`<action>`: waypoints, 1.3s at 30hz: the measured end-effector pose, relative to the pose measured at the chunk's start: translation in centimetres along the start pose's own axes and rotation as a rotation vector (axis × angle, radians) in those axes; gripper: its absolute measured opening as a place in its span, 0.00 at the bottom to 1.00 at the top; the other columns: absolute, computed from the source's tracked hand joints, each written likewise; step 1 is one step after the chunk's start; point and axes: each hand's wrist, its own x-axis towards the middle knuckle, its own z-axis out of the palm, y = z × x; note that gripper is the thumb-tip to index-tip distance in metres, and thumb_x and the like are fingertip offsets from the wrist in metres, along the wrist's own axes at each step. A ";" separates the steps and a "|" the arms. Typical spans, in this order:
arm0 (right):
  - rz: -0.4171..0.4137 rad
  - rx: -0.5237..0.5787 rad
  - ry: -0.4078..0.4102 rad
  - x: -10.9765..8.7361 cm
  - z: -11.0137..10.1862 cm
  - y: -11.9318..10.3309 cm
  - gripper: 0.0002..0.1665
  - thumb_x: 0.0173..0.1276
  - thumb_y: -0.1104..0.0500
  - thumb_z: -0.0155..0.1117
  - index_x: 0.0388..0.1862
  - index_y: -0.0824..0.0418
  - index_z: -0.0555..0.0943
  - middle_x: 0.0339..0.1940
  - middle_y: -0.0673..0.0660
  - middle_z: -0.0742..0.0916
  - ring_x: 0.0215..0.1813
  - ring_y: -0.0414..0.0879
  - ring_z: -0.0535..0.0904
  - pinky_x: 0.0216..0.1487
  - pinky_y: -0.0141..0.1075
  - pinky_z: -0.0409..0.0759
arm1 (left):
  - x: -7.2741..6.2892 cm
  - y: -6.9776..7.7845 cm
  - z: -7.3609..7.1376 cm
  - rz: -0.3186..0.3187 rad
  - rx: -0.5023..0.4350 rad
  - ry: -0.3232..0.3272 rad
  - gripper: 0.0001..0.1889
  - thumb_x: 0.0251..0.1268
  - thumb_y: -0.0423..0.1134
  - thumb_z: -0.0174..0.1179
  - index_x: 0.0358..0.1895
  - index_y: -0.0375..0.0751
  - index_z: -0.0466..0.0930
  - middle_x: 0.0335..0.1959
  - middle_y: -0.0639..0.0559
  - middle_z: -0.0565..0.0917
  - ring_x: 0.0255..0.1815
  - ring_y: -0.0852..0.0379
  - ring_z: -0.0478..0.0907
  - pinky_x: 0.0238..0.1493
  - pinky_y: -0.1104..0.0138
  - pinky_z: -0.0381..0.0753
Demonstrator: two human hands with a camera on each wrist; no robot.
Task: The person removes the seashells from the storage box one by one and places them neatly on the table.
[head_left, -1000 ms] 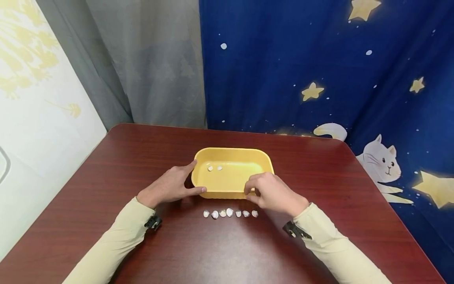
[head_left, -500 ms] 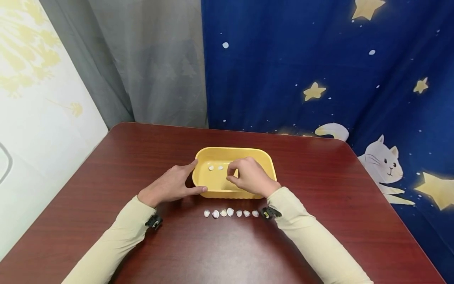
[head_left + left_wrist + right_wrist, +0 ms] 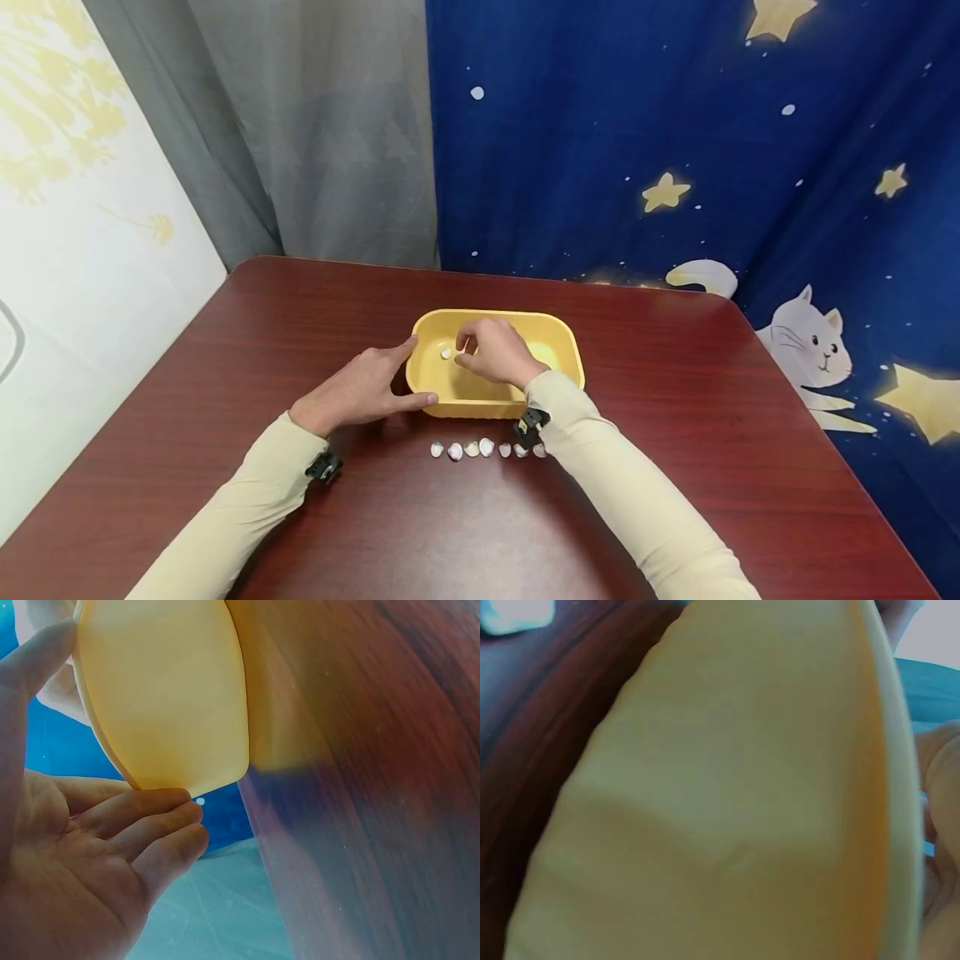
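A yellow plastic basin [image 3: 450, 387] stands on the table. My left hand [image 3: 363, 387] braces its left end, thumb along the near rim and index finger at the left rim; in the left wrist view, its outstretched fingers [image 3: 161, 825] rest against the outer wall. Inside the basin is my right hand [image 3: 497, 350], its thumb and index finger curved and slightly apart around a small white shell [image 3: 461, 352], which they partly hide. Left of it on the basin floor lies another shell [image 3: 446, 353]. The right wrist view mostly shows the basin's near outer wall [image 3: 727, 765].
Several small shells [image 3: 455, 452] form a row on the dark red wooden table [image 3: 390, 533] in front of the basin. The right wrist and its strapped camera [image 3: 529, 423] overhang the row's right end. Grey and blue curtains [image 3: 540, 150] hang behind the table.
My right hand has moved from the basin's near right rim leftward and inward to the right-hand shell on its floor. The left hand and the row of shells have stayed put.
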 end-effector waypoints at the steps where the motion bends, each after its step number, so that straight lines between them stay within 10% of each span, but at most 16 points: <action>1: 0.012 -0.007 -0.014 0.3 0.1 -0.1 0.06 0.61 0.56 0.74 0.34 0.56 0.87 0.28 0.50 0.89 0.34 0.43 0.82 0.37 0.34 0.78 | 0.0 0.0 0.0 0.003 0.001 0.004 0.56 0.58 0.71 0.62 0.77 0.31 0.57 0.66 0.34 0.78 0.56 0.47 0.84 0.57 0.54 0.83; 19: 0.251 -0.155 -0.284 3.4 1.5 -2.0 0.21 0.72 0.53 0.61 0.63 0.52 0.81 0.56 0.53 0.86 0.46 0.48 0.78 0.41 0.38 0.77 | 0.1 -0.1 0.0 0.016 -0.025 0.009 0.57 0.57 0.73 0.61 0.78 0.33 0.57 0.66 0.37 0.79 0.55 0.50 0.84 0.58 0.55 0.83; 39: 0.065 -0.244 -0.189 3.3 3.6 -1.0 0.07 0.68 0.56 0.67 0.44 0.51 0.87 0.42 0.54 0.89 0.41 0.49 0.81 0.34 0.41 0.80 | -0.1 -0.3 0.1 0.010 -0.025 0.010 0.56 0.58 0.72 0.61 0.78 0.32 0.56 0.69 0.35 0.76 0.59 0.47 0.83 0.60 0.54 0.82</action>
